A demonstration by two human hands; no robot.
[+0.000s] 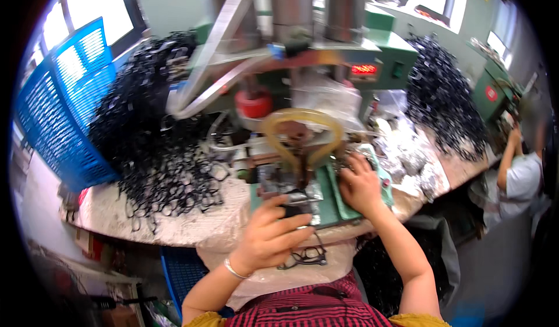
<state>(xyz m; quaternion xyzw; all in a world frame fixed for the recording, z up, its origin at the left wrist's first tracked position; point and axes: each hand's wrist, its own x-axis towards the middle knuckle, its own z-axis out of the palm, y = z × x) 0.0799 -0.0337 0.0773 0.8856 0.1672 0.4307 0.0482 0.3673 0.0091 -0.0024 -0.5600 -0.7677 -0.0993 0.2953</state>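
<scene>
My left hand [271,237] reaches over the front of the press, fingers spread beside a dark and metallic fixture [298,202]. Whether its fingertips touch the fixture is hard to tell. My right hand [361,184] lies on a green tray [345,202] to the right of the fixture, its fingers stretched forward and slightly bent. Just below my left hand, a black eyeglass frame [308,258] rests on the pale covering at the bench edge. A yellowish hose [303,113] loops above the fixture.
Piles of black eyeglass frames [169,176] fill the left bench, beside a blue plastic basket [67,106]. Another dark heap [442,100] stands at the right, near crumpled silvery plastic [407,149]. The press's metal columns [291,10] rise ahead. Another person [518,176] sits far right.
</scene>
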